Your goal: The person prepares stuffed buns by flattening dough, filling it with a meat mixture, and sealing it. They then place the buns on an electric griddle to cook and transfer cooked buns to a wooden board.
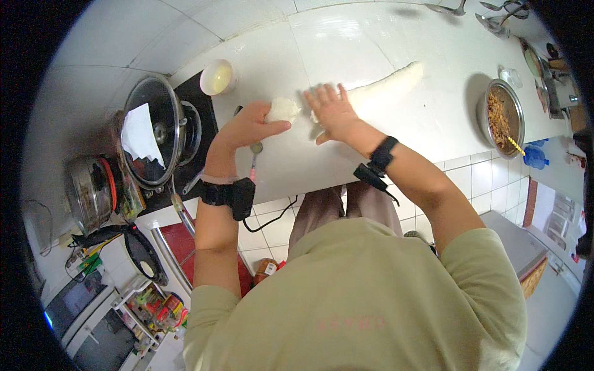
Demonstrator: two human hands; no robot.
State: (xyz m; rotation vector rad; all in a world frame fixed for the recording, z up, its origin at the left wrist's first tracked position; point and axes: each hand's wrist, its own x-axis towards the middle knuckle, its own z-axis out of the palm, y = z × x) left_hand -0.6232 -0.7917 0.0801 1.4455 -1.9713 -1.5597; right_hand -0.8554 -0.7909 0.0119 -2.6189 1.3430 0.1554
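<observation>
A separate piece of white dough (284, 110) sits on the pale countertop, and my left hand (250, 123) grips its left side between thumb and fingers. To its right, my right hand (334, 113) lies with spread fingers over the near end of a long dough roll (390, 88). The palm hides that end of the roll. From there the roll stretches away to the upper right across the counter. A small spoon (255, 148) with a pinkish handle lies just below my left hand. Behind that hand stands a small bowl (217, 78) with something pale yellow in it.
At the right, a steel bowl (501, 118) holds brown crumbly filling and a yellow-handled utensil. A lidded pan (153, 132) with a white cloth or paper on its lid stands on the black cooktop (197, 88) at left. Ladles (494, 23) hang at upper right.
</observation>
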